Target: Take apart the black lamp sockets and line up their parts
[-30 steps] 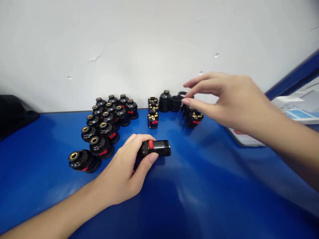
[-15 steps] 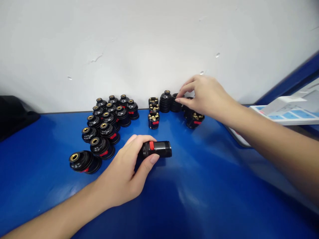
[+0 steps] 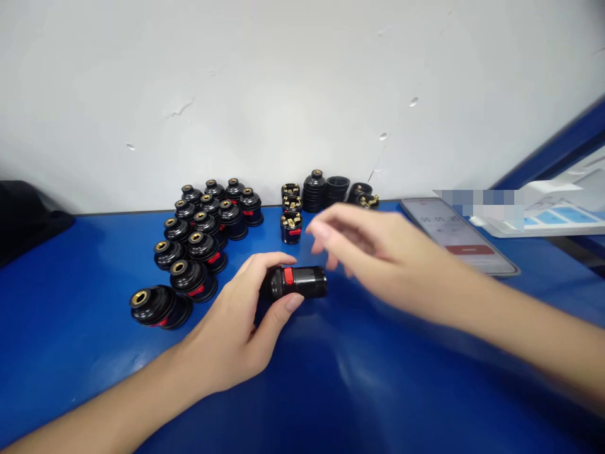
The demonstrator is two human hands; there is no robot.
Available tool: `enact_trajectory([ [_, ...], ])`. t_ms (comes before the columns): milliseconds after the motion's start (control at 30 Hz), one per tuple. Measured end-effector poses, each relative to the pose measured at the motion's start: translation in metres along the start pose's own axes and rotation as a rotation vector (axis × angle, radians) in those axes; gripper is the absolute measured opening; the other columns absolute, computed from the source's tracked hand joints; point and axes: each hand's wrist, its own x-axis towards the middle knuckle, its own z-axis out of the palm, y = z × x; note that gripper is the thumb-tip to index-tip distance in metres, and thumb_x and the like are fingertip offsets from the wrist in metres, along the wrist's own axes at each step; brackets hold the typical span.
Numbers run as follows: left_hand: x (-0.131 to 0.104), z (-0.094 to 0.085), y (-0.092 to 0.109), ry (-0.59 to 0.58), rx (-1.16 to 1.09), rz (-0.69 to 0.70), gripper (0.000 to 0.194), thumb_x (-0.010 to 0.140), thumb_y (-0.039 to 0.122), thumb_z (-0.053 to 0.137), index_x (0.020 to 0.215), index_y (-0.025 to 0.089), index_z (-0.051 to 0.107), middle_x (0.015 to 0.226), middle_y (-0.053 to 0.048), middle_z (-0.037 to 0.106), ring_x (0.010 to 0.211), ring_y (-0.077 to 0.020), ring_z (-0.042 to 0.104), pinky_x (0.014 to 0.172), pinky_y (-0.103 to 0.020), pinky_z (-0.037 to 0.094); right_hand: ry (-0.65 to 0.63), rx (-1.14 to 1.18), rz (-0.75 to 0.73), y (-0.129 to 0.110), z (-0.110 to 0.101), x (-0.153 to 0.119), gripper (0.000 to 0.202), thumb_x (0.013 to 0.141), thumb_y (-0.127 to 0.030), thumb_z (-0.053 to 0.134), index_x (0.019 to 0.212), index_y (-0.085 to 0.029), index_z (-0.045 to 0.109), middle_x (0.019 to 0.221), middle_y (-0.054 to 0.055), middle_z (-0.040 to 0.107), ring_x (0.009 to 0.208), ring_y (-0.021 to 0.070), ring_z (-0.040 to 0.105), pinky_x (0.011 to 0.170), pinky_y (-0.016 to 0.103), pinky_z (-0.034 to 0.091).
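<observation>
My left hand (image 3: 246,321) is closed around a black lamp holder (image 3: 309,282) with a red switch. It lies sideways just above the blue table, its open end to the right. My right hand (image 3: 363,246) hovers off that end, fingers bent and smeared by motion. Whether anything is between its fingers cannot be seen. Behind it stand socket inserts with brass contacts (image 3: 291,228), a ribbed black shell (image 3: 314,191) with a brass-ringed top, and an open black sleeve (image 3: 336,191).
Several lamp holders with domed caps (image 3: 205,249) stand in rows at the left. A phone (image 3: 466,243) showing a timer lies at the right, near a white and blue box (image 3: 558,217). A white wall (image 3: 293,94) rises behind the table; dark cloth (image 3: 28,217) lies far left.
My right hand has left the black sleeve at the back and come forward, close to the lamp holder's open end. My left hand keeps its hold, nearly still. The phone has come into view.
</observation>
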Motion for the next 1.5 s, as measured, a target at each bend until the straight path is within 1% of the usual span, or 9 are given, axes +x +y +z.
enact_trajectory([
  [100,-0.002,0.002,-0.003,0.008,-0.033,0.008,0.033,0.111,0.033,0.058,0.142,0.031,0.046,0.125,-0.004,0.066,0.104,-0.0178,0.068,0.091,-0.034,0.056,-0.173,0.122,0.127,-0.002,0.016,-0.021,0.044,0.109,-0.056,0.048,0.083,-0.025,0.066,0.064,-0.002,0.068,0.056,0.0160,0.066,0.049,0.030,0.046],
  [233,-0.002,0.003,-0.004,-0.043,-0.142,-0.022,0.035,0.114,0.037,0.052,0.147,0.032,0.038,0.117,-0.002,0.069,0.097,-0.0161,0.069,0.083,-0.031,0.057,-0.140,0.310,0.175,0.002,0.026,-0.033,0.030,0.107,-0.050,0.059,0.095,-0.025,0.071,0.075,-0.002,0.073,0.062,0.0143,0.069,0.056,0.027,0.054],
  [500,-0.001,0.002,-0.003,0.001,-0.132,-0.015,0.020,0.116,0.038,0.046,0.134,0.031,0.046,0.106,-0.001,0.067,0.088,-0.0167,0.066,0.071,-0.030,0.053,-0.021,0.425,-0.093,0.009,0.028,-0.041,0.026,0.095,-0.021,0.076,0.120,-0.025,0.068,0.122,0.004,0.071,0.114,0.0173,0.073,0.099,0.030,0.065],
  [700,-0.003,0.003,-0.001,-0.011,-0.105,0.030,0.026,0.112,0.033,0.055,0.136,0.033,0.045,0.110,0.000,0.068,0.090,-0.0148,0.067,0.077,-0.028,0.056,-0.181,0.418,0.203,0.005,0.027,-0.038,0.032,0.110,-0.051,0.056,0.099,-0.023,0.068,0.077,0.000,0.074,0.069,0.0149,0.074,0.065,0.027,0.063],
  [867,0.001,0.001,-0.001,0.034,-0.108,0.020,0.021,0.114,0.032,0.052,0.135,0.032,0.050,0.113,0.001,0.070,0.095,-0.0126,0.068,0.082,-0.025,0.056,-0.035,0.399,-0.009,0.007,0.031,-0.042,0.010,0.104,-0.031,0.069,0.109,-0.024,0.067,0.094,-0.001,0.073,0.079,0.0125,0.075,0.073,0.024,0.065],
  [1000,0.000,0.002,-0.002,0.070,-0.132,0.027,0.021,0.113,0.031,0.054,0.133,0.031,0.051,0.111,0.000,0.068,0.096,-0.0134,0.068,0.082,-0.025,0.057,0.025,0.353,-0.198,0.009,0.033,-0.045,0.021,0.097,-0.012,0.070,0.113,-0.025,0.063,0.112,0.001,0.067,0.106,0.0139,0.074,0.097,0.028,0.066],
  [1100,-0.001,0.003,-0.002,0.082,-0.122,0.050,0.027,0.110,0.028,0.059,0.135,0.032,0.050,0.114,-0.001,0.067,0.097,-0.0145,0.069,0.079,-0.025,0.058,-0.026,0.359,-0.123,0.007,0.030,-0.043,0.026,0.097,-0.017,0.072,0.118,-0.025,0.059,0.116,0.003,0.069,0.108,0.0161,0.075,0.099,0.032,0.067],
  [1267,0.000,0.004,-0.003,0.062,-0.090,0.080,0.030,0.108,0.028,0.063,0.135,0.032,0.050,0.115,0.000,0.069,0.097,-0.0136,0.071,0.083,-0.024,0.059,-0.220,0.368,0.090,0.008,0.024,-0.034,0.022,0.109,-0.044,0.061,0.117,-0.025,0.067,0.092,0.000,0.076,0.079,0.0164,0.075,0.073,0.031,0.065],
  [1500,0.002,0.002,0.000,0.069,-0.064,0.037,0.021,0.112,0.034,0.059,0.132,0.031,0.054,0.099,0.004,0.070,0.079,-0.0098,0.067,0.071,-0.021,0.054,-0.118,0.264,-0.136,0.011,0.024,-0.038,0.026,0.101,-0.018,0.070,0.125,-0.024,0.062,0.121,0.003,0.072,0.112,0.0172,0.075,0.101,0.031,0.063],
])
